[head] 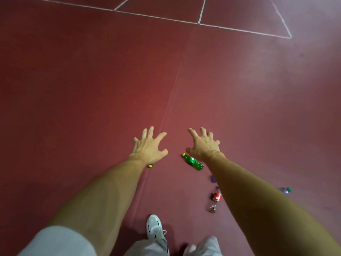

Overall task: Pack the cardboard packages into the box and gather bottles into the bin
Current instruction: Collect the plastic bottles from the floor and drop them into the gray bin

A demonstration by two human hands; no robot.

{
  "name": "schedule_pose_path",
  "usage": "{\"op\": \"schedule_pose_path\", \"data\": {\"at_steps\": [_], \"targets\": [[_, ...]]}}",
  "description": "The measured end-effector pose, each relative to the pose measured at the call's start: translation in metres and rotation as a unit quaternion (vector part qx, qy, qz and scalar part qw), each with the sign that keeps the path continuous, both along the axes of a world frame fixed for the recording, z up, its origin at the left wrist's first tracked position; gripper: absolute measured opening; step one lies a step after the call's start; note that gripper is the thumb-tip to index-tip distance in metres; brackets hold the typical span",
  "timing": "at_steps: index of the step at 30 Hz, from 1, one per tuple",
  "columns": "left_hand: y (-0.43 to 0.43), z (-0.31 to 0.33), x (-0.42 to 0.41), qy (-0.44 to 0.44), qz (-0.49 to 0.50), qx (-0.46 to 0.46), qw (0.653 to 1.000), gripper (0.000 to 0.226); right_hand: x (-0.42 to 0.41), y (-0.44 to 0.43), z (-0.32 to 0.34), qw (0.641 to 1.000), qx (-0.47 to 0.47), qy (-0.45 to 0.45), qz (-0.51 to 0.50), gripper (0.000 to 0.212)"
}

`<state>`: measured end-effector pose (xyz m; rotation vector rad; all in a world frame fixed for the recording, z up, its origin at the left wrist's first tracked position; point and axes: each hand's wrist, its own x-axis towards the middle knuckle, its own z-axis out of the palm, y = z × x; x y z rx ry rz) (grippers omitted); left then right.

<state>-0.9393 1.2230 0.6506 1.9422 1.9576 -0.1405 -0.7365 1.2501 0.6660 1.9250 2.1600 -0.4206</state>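
Observation:
A green plastic bottle (193,161) with a yellow cap lies on the red floor, just below my right hand (203,144). Both hands are stretched out in front of me, fingers spread, holding nothing. My left hand (149,145) hovers over the floor; a small yellow-capped piece (150,165) peeks out under its wrist. A clear bottle with a red label (215,198) lies beside my right forearm. A bottle with a green cap (286,190) shows on the far side of that forearm, and a purplish item (213,178) is partly hidden by it. No box, bin or cardboard package is in view.
The red sports floor (92,80) has white painted lines (199,22) at the top. A seam runs down the floor between my hands. My white shoe (156,230) and grey trouser legs are at the bottom edge.

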Motion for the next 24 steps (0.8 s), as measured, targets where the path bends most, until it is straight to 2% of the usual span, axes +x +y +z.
{"op": "schedule_pose_path", "data": {"at_steps": [3,7,12,18,24], "targets": [[0.037,-0.036,0.011,-0.007,0.015,-0.011,1.000,0.072,0.004,0.031,-0.042,1.000,-0.026,0.003,-0.004,0.081],[0.079,-0.121,0.023,-0.013,0.033,-0.014,0.999,0.072,0.013,0.074,-0.127,0.999,-0.038,0.010,0.001,0.079],[0.115,-0.275,0.029,-0.002,0.056,-0.037,0.998,0.074,0.026,0.121,-0.279,0.999,-0.047,0.017,0.015,0.075],[0.120,-0.477,0.021,0.008,0.082,-0.095,0.992,0.081,0.023,0.134,-0.481,0.994,-0.095,0.007,0.047,0.083],[0.145,-0.611,-0.010,0.051,0.075,-0.080,0.993,0.083,-0.003,0.158,-0.628,0.992,-0.096,0.003,0.081,0.085]]}}
